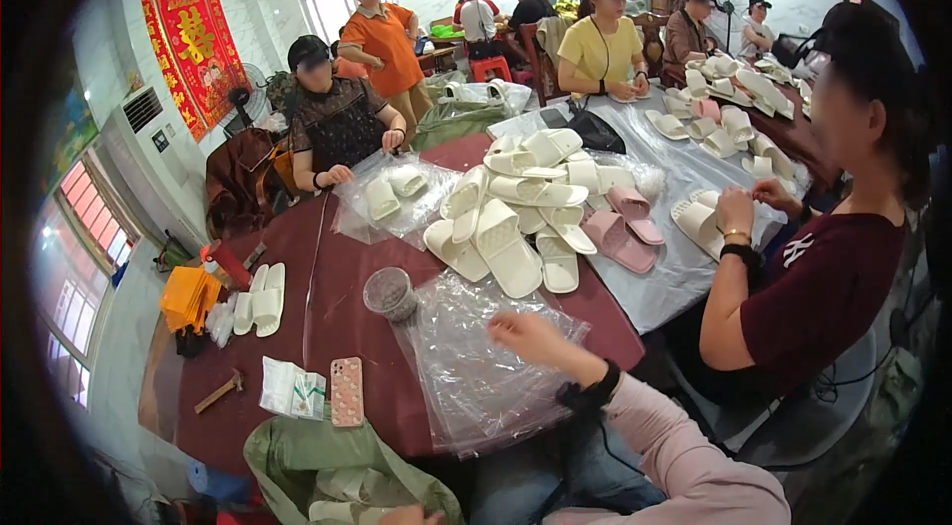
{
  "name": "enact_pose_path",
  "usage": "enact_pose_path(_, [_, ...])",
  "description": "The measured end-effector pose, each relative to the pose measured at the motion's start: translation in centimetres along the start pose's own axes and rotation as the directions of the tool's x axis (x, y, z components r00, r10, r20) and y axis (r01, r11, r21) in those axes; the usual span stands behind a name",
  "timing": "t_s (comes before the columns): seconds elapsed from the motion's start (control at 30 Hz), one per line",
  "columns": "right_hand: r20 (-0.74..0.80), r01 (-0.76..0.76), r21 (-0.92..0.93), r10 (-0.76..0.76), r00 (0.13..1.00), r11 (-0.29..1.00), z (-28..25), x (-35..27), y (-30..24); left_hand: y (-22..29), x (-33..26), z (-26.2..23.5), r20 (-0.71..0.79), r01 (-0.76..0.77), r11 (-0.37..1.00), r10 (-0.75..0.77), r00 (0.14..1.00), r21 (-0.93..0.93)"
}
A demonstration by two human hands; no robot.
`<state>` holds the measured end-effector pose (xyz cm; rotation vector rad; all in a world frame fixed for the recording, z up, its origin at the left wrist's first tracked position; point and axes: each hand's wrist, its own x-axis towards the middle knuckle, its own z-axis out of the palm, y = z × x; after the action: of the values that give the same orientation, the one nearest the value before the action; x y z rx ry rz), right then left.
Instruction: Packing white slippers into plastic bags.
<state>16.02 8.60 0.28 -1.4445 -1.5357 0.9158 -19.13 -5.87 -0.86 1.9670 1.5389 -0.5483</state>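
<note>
Slippers in a green sack (337, 466) sat below the table's near edge, where the left hand (412, 516) reached in, its grip impossible to tell. The right hand (526, 335) lay open, flat on the plastic bags (466, 376). Pressing the stack down should let one bag peel off cleanly.

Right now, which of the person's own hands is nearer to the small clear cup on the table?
Right. The right hand lies on the plastic bags beside the cup; the left hand is low near the green sack.

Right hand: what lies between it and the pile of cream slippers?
In the head view, only clear plastic bags span from the right hand to the cream slippers.
</note>
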Motion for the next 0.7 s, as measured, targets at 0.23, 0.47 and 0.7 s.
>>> enact_pose_path(0.23, [-0.399, -0.229, -0.168, 0.146, 0.905, 0.959, -7.0, 3.4, 6.9, 6.9, 6.4, -4.7, -0.535, -0.461, 0.877, 0.456, 0.711, 0.135])
enact_pose_path(0.47, [-0.373, -0.378, -0.075, 0.326, 0.869, 0.923, -5.4, 6.6, 12.4, 11.3, 15.9, -1.1, -0.571, -0.407, 0.883, 0.463, 0.678, 0.233])
enact_pose_path(0.7, [-0.263, -0.38, 0.015, 0.37, 0.891, 0.925, -4.1, 8.3, 11.8, 11.1, 20.1, 1.5, -0.666, -0.315, 0.907, 0.419, 0.617, 0.279])
